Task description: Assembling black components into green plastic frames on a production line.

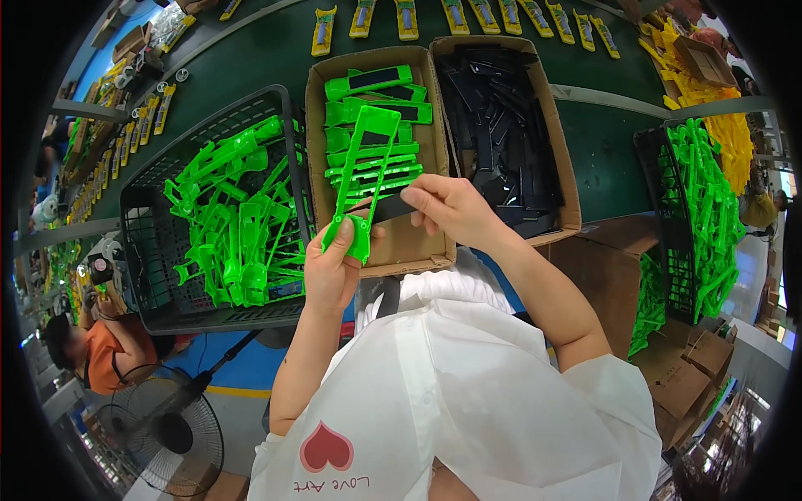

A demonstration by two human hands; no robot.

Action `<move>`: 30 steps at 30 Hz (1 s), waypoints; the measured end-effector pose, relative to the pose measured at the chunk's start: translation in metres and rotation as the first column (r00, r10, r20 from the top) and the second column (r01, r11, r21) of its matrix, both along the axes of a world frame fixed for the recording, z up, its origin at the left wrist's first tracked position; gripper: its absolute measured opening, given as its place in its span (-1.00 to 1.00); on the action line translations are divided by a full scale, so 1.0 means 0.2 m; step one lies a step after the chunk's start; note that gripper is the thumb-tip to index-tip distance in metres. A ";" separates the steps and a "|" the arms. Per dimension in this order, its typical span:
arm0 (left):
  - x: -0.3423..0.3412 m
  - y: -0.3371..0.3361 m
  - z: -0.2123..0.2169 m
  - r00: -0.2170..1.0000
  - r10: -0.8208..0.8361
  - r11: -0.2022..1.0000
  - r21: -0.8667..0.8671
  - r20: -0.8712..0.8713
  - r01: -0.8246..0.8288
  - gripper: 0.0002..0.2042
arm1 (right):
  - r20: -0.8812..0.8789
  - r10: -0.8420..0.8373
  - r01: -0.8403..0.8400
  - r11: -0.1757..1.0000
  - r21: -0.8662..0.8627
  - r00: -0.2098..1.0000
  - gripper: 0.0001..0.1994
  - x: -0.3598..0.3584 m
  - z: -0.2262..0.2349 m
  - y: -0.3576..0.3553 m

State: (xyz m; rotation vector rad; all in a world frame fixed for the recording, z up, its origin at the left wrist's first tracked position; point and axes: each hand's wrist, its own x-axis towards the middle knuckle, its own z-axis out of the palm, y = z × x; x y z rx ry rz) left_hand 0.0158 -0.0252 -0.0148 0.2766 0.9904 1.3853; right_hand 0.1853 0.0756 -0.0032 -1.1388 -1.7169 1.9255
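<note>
My left hand (pixel 331 269) grips the lower end of a long bright green plastic frame (pixel 361 175), held upright over a cardboard box. My right hand (pixel 447 209) pinches a flat black strip (pixel 386 207) and holds it against the frame's lower part. The cardboard box (pixel 418 246) below holds a stack of green frames with black inserts (pixel 373 117). A second cardboard box beside it is filled with loose black strips (pixel 499 134).
A black crate (pixel 138 250) of loose green frames stands at the left. Another black crate of green frames (pixel 697 209) is at the right, with yellow parts (pixel 727 125) behind. Yellow packaged items (pixel 468 17) line the green conveyor. A person in orange (pixel 100 351) and a fan (pixel 167 434) are lower left.
</note>
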 end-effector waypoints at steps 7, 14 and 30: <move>-0.14 0.03 0.04 0.980 -0.015 1.000 -0.028 -0.198 0.010 -0.74 | -0.017 -0.040 0.038 0.993 -0.110 0.999 -0.82 0.14 0.06 -0.01; -0.22 0.06 0.05 0.776 -0.471 0.877 -0.314 -0.419 0.363 -0.85 | 0.059 0.024 -0.015 0.989 -0.144 0.998 -0.78 0.09 0.06 -0.05; -0.18 0.08 -0.04 0.841 -0.403 0.913 -0.226 -0.361 0.340 -0.85 | 0.731 -0.036 -0.394 0.824 0.408 0.682 -0.62 -0.01 -0.01 -0.02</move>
